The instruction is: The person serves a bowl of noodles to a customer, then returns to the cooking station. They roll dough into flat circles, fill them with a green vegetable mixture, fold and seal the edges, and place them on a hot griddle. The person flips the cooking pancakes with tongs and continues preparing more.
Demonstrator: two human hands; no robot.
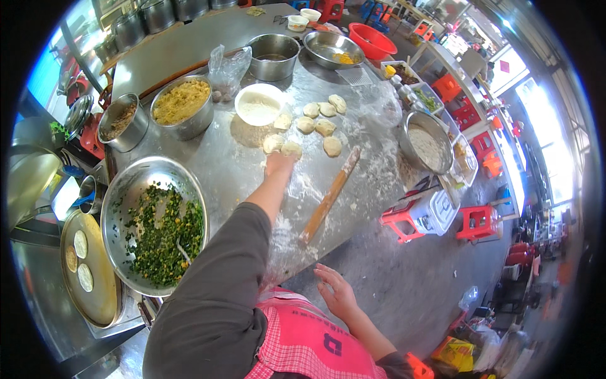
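My left arm stretches forward over the metal worktable (246,180). At its end, my left hand (279,164) grips a flattened dough round (291,150), which hides most of the fingertips. Another dough round (273,143) lies right beside it. Beyond them, several more floured rounds (325,127) sit in a loose cluster. A wooden rolling pin (328,199) rests slantwise on the floured surface, to the right of my left arm. Low in front of my apron, my right hand (338,292) is held empty near the table's edge, its fingers stretched and slightly apart.
A white bowl of flour (259,105) stands beyond my left hand. Leftward are a basin of chopped greens (154,227), a pot of yellow shreds (183,107) and a round griddle (95,297) with flat breads. A flour basin (426,144) sits at the right edge, near red stools (478,222).
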